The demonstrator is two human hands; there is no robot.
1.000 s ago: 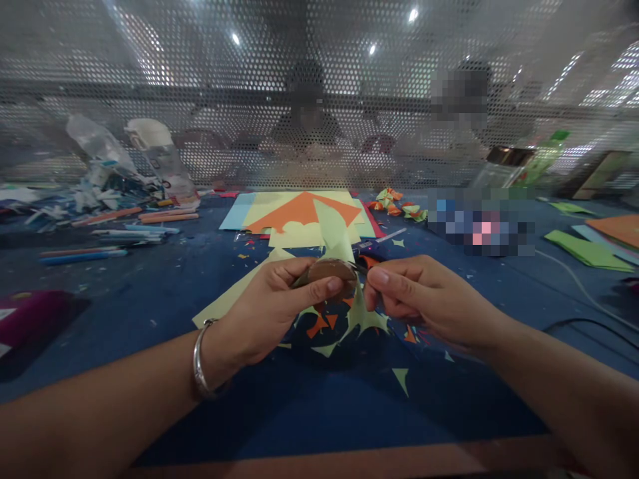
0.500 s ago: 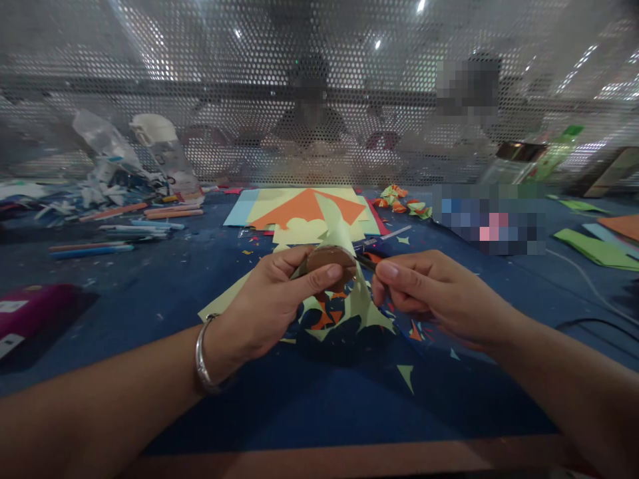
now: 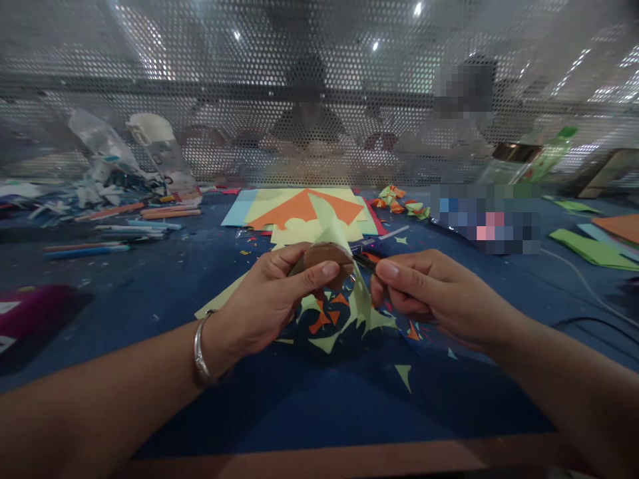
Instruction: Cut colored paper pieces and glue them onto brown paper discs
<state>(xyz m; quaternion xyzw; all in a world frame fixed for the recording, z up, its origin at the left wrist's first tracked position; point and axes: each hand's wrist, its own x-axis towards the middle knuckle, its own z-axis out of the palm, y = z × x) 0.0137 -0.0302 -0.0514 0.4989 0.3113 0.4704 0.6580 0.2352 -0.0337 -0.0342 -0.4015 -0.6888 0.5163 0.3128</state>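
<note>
My left hand (image 3: 267, 296) is closed round a brown cardboard disc (image 3: 327, 254), thumb pressed on its face. Pale yellow-green paper (image 3: 332, 223) rises behind the disc, and a cut strip of the same paper (image 3: 360, 299) hangs at its right side. In my right hand (image 3: 424, 286) a slim black tool (image 3: 364, 261) is pinched between thumb and fingers. Its tip meets the paper at the disc's right edge; whether it is a knife or scissors I cannot make out. Orange and green paper scraps (image 3: 327, 316) lie on the table below.
Sheets of coloured paper (image 3: 279, 209) are stacked behind my hands. To the left are several markers (image 3: 87, 251), a white-lidded bottle (image 3: 157, 150) and a purple case (image 3: 32, 313). Crumpled paper pieces (image 3: 392, 198) and folded green paper (image 3: 589, 247) lie right. A perforated screen (image 3: 224, 100) stands behind.
The view has shifted slightly left. The hanging paper strip has moved a little beside the disc. Both hands keep nearly the same hold.
</note>
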